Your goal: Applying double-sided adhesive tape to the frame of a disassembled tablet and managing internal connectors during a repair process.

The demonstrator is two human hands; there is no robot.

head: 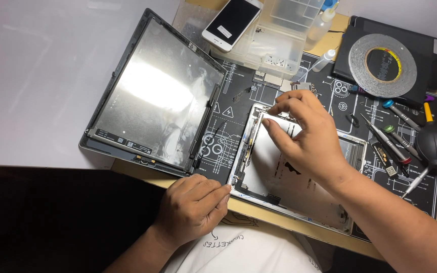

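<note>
Screen panel [158,93] already lifted off, lying at ten o'clock. Left hand [193,205] curls narrow, bracing the empty tablet shell [279,187]; right hand [304,134] pinches its top edge. Inside work remains.

We see an opened silver tablet back shell [274,172], lying flat and angled on the black work mat, its bare metal interior facing up. Its detached screen panel [158,96] lies just beside it, face up, glass glaring with reflected light.

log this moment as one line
left hand: steadies tablet shell corner | right hand: fingertips at shell's top edge | screen panel: lies left
</note>
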